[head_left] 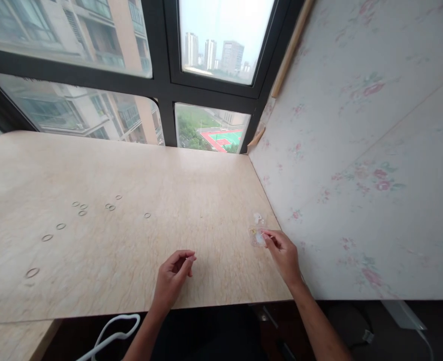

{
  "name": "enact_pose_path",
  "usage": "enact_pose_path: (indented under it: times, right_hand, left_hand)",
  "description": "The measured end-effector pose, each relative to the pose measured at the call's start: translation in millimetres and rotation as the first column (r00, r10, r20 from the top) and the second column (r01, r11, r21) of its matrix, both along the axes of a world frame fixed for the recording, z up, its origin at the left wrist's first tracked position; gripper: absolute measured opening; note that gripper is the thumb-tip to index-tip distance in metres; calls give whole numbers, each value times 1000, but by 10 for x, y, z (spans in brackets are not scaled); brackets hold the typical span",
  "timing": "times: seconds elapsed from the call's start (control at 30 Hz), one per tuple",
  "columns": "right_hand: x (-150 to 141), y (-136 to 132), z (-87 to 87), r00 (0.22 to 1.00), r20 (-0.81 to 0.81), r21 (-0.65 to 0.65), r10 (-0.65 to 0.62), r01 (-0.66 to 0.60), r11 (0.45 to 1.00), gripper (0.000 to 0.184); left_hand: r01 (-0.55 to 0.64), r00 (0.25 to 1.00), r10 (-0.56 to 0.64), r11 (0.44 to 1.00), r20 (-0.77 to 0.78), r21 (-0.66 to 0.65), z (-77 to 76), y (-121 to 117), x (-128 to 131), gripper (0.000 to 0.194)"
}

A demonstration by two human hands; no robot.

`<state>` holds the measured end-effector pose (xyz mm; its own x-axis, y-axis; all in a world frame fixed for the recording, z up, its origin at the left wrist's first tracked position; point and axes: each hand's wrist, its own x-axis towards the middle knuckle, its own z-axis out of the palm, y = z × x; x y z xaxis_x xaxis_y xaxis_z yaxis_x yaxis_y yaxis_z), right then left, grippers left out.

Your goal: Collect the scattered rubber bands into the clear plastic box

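Note:
My left hand (173, 277) hovers low over the marble-patterned sill, thumb and fingers pinched together; whatever may be between the tips is too small to make out. At the right, my right hand (286, 256) has its fingertips pinched at a small clear plastic box (257, 237). Those fingers hide part of the box, and I cannot tell what they hold. Inside the box shows a little gold-coloured piece (253, 231). Just behind it lie small clear or white bits (258, 218). Several thin metal rings (82, 213) are scattered across the left side, apart from both hands.
A wallpapered wall (356, 150) rises close beside my right hand. Dark window frames (164, 95) border the far edge of the sill (191, 190). Below the front edge are a white curved tube-like object (118, 333) and a white flat device with a cable (404, 315).

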<state>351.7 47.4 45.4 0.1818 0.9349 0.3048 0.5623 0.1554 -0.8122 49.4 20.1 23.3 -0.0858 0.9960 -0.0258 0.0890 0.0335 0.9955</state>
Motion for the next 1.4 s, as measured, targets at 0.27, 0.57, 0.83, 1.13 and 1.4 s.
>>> enact_pose_path:
  times: [0.27, 0.57, 0.83, 1.13, 1.4]
  right_hand:
    - [-96, -22, -14, 987, -156, -24, 31, -35, 999, 23]
    - [-654, -154, -58, 801, -588, -256, 110, -314, 914, 29]
    - [-740, -120, -134, 750, -637, -292, 180, -450, 844, 28]
    - [-665, -94, -148, 720, -645, -332, 256, -566, 755, 24]
    - [-613, -47, -130, 693, -644, -333, 324, -635, 697, 22]
  left_hand:
    - [-18, 999, 17, 1000, -27, -19, 31, -5, 22, 21]
    - [192, 940, -135, 968, 314, -159, 243, 8, 500, 27]
    - [340, 813, -160, 911, 560, -233, 196, 33, 676, 24]
    - [364, 801, -163, 896, 576, -253, 123, 18, 636, 25]
    - [422, 763, -184, 868, 619, -263, 160, 35, 617, 25]
